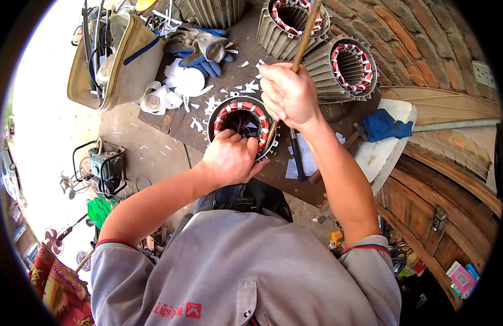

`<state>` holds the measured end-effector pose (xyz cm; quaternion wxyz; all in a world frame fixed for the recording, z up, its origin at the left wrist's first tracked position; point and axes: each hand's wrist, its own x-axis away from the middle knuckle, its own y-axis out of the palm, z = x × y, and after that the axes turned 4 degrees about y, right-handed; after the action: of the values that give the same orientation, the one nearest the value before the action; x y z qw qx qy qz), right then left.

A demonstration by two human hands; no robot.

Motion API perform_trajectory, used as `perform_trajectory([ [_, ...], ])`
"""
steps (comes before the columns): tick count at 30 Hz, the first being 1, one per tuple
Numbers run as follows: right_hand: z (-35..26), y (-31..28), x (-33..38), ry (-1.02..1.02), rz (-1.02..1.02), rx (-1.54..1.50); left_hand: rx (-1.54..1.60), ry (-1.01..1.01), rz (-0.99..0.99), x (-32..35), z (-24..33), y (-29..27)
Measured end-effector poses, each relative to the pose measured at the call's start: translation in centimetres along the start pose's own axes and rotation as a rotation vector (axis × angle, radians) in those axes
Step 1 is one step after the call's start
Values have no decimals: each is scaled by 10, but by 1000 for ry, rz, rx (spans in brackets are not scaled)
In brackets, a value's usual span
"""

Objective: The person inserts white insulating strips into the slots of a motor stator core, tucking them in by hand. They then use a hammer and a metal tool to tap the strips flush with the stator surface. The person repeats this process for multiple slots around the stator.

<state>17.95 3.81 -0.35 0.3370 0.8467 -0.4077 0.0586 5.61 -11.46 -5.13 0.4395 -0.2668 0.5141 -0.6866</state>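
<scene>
A motor stator (212, 129) in a grey finned housing stands in front of me, open end up. Its ring of red winding (225, 111) is tied with white lacing. My left hand (232, 155) grips the near side of the stator, fingers curled over the winding into the bore and thumb outside. In my right hand (288, 95) is a long thin wooden stick (307, 38), held in a closed fist. The stick slants down, and its lower end meets the right side of the winding; the exact contact is hard to see.
Two more finned stators (338, 68) with laced red windings lie at the back right. A hammer (296, 157) rests right of my stator. White paper scraps, a tape roll (152, 102) and work gloves (200, 49) lie left, beside a beige bin (137, 70). A blue cloth (384, 126) lies right.
</scene>
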Motion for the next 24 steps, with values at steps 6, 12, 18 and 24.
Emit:
perform_trajectory([
  [6,3,7,-38,98,-142,83,6,8,3,-1,2,-1],
  [12,2,25,-38,-47,-64,444,-15,-6,-28,-2,0,-2],
  [18,-12,19,-13,-455,-106,501,-8,4,11,-2,-1,-4],
  [24,2,-22,69,-884,97,1003,9,-33,87,1,2,0],
])
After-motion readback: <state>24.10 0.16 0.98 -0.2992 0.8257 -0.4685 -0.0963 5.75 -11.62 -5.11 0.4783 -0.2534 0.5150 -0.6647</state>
